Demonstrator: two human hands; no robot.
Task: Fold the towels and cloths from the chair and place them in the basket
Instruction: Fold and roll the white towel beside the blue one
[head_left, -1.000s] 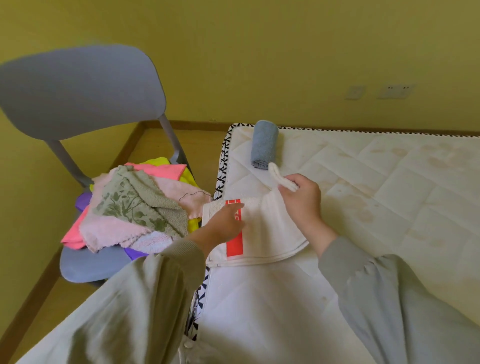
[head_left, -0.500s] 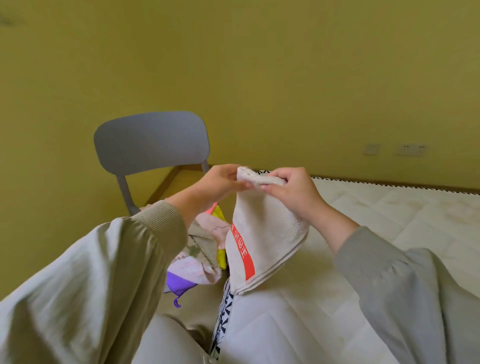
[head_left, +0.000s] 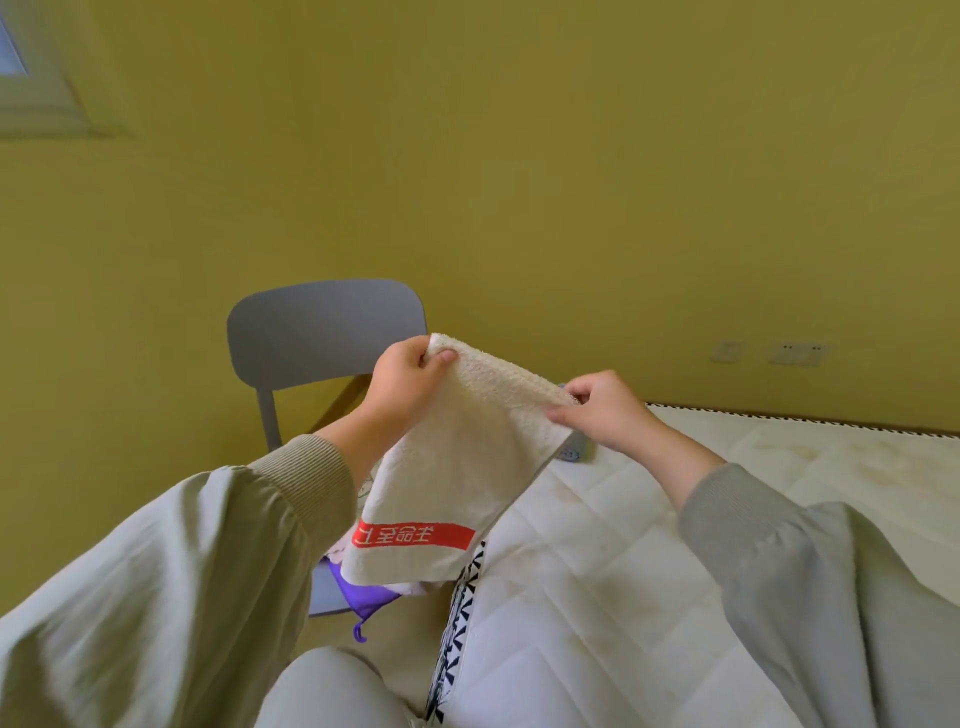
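The cream terry towel (head_left: 467, 457) carries a red band with white lettering. The moulded plastic chair (head_left: 322, 332) is grey-blue against a mustard-yellow wall (head_left: 519, 156). The quilted white mattress (head_left: 623, 571) has black-and-white zigzag edging.

The person is dressed in loose, pale grey-green, long and baggy in the arms: the left sleeve (head_left: 156, 582) falls in soft creases, the right sleeve (head_left: 831, 597) looks a touch greyer. Each ends in a ribbed knit cuff (head_left: 306, 478), snug at the wrist. The left hand (head_left: 402, 382) and right hand (head_left: 605, 410) are bare. Pale grey trousers (head_left: 332, 691) show at the knee
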